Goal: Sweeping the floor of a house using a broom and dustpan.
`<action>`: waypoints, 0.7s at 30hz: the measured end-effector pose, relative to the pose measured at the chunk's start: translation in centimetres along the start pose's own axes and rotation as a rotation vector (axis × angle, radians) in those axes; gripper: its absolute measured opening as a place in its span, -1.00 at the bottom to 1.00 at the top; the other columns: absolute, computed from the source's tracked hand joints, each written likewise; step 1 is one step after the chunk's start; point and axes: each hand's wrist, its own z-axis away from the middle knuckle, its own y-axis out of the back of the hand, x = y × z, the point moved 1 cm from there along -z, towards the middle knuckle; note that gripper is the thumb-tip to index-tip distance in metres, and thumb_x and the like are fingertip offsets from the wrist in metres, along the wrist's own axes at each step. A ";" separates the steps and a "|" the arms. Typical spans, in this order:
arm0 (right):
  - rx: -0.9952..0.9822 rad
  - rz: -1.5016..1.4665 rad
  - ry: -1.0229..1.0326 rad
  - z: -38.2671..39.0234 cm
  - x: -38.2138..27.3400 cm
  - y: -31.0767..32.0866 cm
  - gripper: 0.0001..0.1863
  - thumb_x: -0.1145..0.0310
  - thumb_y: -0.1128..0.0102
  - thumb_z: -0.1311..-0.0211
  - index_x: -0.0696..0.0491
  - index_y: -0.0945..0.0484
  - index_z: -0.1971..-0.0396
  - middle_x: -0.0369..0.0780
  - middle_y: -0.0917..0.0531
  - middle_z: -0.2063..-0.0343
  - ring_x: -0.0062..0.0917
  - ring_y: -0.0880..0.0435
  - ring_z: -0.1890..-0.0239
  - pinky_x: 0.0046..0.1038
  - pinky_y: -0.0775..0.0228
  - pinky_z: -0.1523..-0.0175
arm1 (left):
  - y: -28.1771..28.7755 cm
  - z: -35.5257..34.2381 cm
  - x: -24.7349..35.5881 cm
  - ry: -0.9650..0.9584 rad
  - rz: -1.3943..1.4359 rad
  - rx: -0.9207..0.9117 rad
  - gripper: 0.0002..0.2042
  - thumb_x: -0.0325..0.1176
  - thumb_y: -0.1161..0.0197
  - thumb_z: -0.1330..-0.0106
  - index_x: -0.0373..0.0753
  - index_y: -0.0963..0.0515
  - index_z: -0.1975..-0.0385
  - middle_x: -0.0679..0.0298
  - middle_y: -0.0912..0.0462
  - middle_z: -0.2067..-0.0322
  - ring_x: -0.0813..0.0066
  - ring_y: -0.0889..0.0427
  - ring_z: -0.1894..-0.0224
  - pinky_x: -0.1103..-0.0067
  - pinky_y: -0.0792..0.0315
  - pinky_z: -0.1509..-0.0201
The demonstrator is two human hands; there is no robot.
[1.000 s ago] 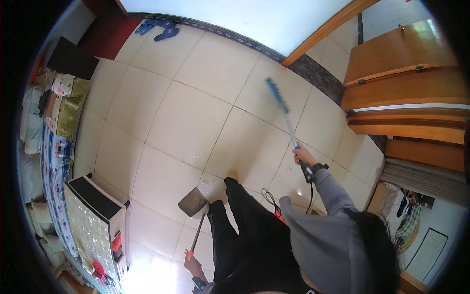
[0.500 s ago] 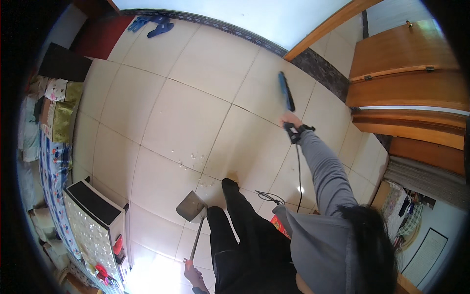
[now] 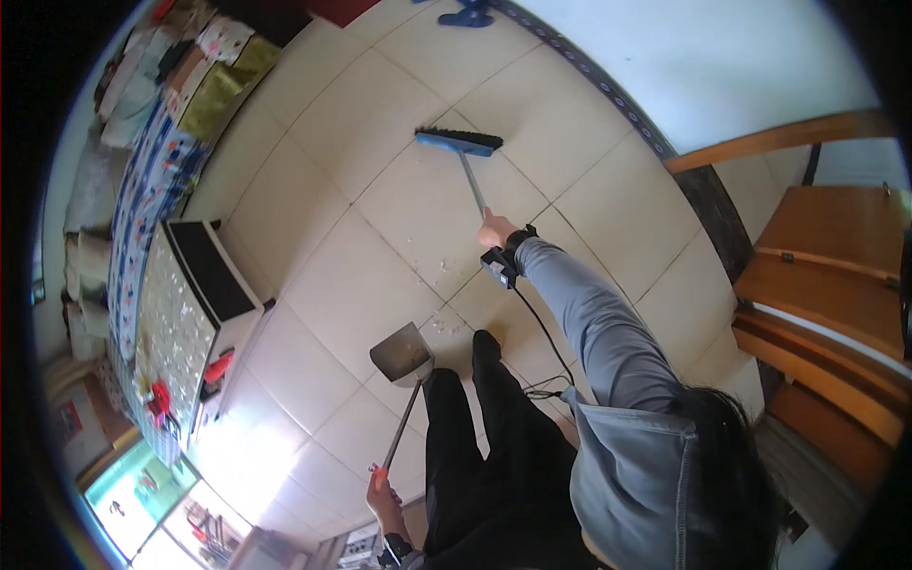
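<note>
My right hand (image 3: 496, 229) is closed round the handle of a broom (image 3: 458, 143), arm stretched out ahead. Its blue head with dark bristles lies crosswise over the floor tiles, beyond the hand. Low in the view, my left hand (image 3: 383, 499) grips the long handle of a metal dustpan (image 3: 402, 355). The pan sits at floor level beside my left leg. Small pale scraps (image 3: 445, 266) are scattered over the tiles between broom and pan, with more bits (image 3: 441, 325) close to the pan's right side.
A low cabinet (image 3: 204, 304) with a patterned top stands at left, beside a bed with blue-and-white bedding (image 3: 142, 204). Blue slippers (image 3: 466, 13) lie at the far edge. A wooden door (image 3: 826, 233) is on the right. A black cable (image 3: 543, 328) hangs from my right wrist.
My right hand has swung leftward with the broom, whose head now lies crosswise rather than pointing away. The whole view has turned. My left hand still holds the dustpan beside my leg.
</note>
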 end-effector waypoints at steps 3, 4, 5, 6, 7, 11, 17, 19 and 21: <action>-0.118 0.076 0.086 2.6 -1.7 -3.0 -0.26 0.39 0.15 0.06 0.18 0.24 -0.15 0.07 -0.52 0.38 -0.16 -0.51 0.27 -0.31 -0.37 0.22 | 0.6 0.4 -0.9 0.062 -0.048 0.020 -0.66 -0.19 -0.13 -0.08 -0.11 -0.42 0.12 0.48 -0.16 0.88 0.74 -0.13 0.90 0.77 0.01 0.88; -0.194 0.160 0.084 3.9 -1.8 -4.2 -0.26 0.40 0.14 0.07 0.18 0.24 -0.15 0.07 -0.52 0.40 -0.15 -0.51 0.28 -0.30 -0.37 0.22 | 1.0 0.4 -1.4 0.051 -0.029 0.022 -0.66 -0.19 -0.13 -0.08 -0.11 -0.42 0.12 0.48 -0.16 0.88 0.74 -0.13 0.90 0.77 0.01 0.88; -0.171 0.188 0.144 5.3 -1.5 -5.4 -0.23 0.46 0.12 0.12 0.21 0.24 -0.14 0.04 -0.53 0.51 -0.18 -0.53 0.38 -0.28 -0.37 0.32 | 1.2 0.2 -1.7 0.056 -0.010 0.010 -0.66 -0.20 -0.13 -0.08 -0.11 -0.43 0.13 0.48 -0.16 0.88 0.74 -0.14 0.90 0.77 0.01 0.88; -0.146 0.225 0.179 6.9 -0.9 -6.8 -0.21 0.51 0.09 0.17 0.24 0.24 -0.13 0.02 -0.53 0.62 -0.20 -0.55 0.49 -0.26 -0.37 0.41 | 1.6 0.1 -2.3 0.048 0.002 -0.012 -0.66 -0.20 -0.13 -0.08 -0.11 -0.43 0.13 0.48 -0.17 0.88 0.74 -0.14 0.90 0.76 0.00 0.88; -0.158 0.293 0.204 8.4 -0.1 -8.2 -0.23 0.50 0.11 0.13 0.22 0.23 -0.13 0.03 -0.53 0.60 -0.20 -0.55 0.48 -0.25 -0.37 0.40 | 1.9 -0.3 -2.8 0.036 0.060 -0.032 -0.66 -0.20 -0.14 -0.07 -0.13 -0.44 0.14 0.48 -0.18 0.88 0.74 -0.15 0.89 0.76 -0.02 0.87; -0.106 0.419 0.279 14.8 4.8 -14.3 -0.32 0.48 0.21 0.01 0.08 0.21 -0.16 0.08 -0.50 0.52 -0.15 -0.53 0.47 -0.20 -0.35 0.39 | 3.5 -2.6 -5.8 -0.025 0.020 -0.022 -0.68 -0.29 -0.10 -0.07 -0.15 -0.44 0.14 0.47 -0.20 0.87 0.72 -0.17 0.88 0.74 -0.06 0.86; -0.182 0.483 0.263 26.2 12.0 -21.1 -0.32 0.48 0.21 0.00 0.01 0.21 -0.17 0.01 -0.48 0.62 -0.16 -0.50 0.56 -0.20 -0.30 0.47 | 5.8 -5.8 -10.1 -0.089 -0.101 -0.099 -0.66 -0.41 -0.01 -0.04 -0.19 -0.42 0.12 0.40 -0.28 0.86 0.67 -0.25 0.85 0.71 -0.16 0.83; -0.152 0.497 0.295 29.8 12.5 -22.6 -0.31 0.49 0.20 0.01 -0.01 0.20 -0.17 0.01 -0.48 0.62 -0.18 -0.50 0.57 -0.20 -0.30 0.48 | 6.8 -7.0 -11.9 -0.113 -0.215 -0.105 -0.67 -0.36 -0.02 -0.04 -0.17 -0.43 0.13 0.35 -0.34 0.84 0.63 -0.32 0.83 0.68 -0.23 0.80; -0.208 0.496 0.276 33.7 12.6 -23.3 -0.32 0.51 0.17 0.05 -0.02 0.11 -0.16 0.00 -0.49 0.61 -0.20 -0.51 0.57 -0.22 -0.29 0.49 | 7.7 -8.0 -13.6 -0.167 -0.227 -0.118 -0.67 -0.33 -0.01 -0.05 -0.16 -0.44 0.13 0.33 -0.36 0.83 0.61 -0.34 0.83 0.67 -0.24 0.79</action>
